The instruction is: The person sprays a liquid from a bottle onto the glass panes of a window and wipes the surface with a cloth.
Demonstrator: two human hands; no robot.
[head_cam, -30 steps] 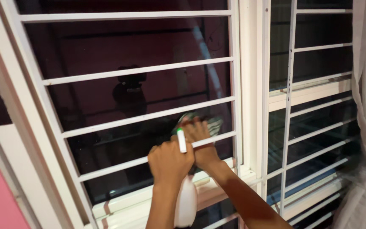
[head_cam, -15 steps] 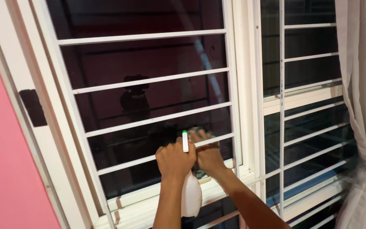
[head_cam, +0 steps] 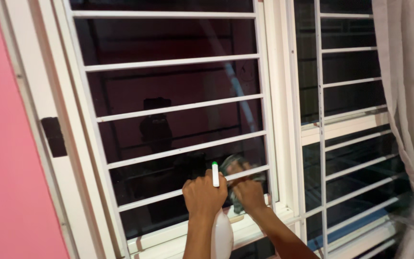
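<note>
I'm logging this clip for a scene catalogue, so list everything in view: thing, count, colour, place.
spray bottle: one, white with a green-tipped nozzle, bottom centre, in the left hand.
cloth: one, greyish-green, blurred, against the glass behind the bars, under the right hand.
window bars: two grilles of horizontal rods, white, across both windows.
window glass: dark, reflective, behind the bars.
window frame: white, around and between the two windows.
wall: pink, far left.
dark patch: one, black, on the left frame.
curtain: one, pale sheer, right edge.
left hand: one, gripping the bottle's neck.
right hand: one, pressing the cloth to the glass.
</note>
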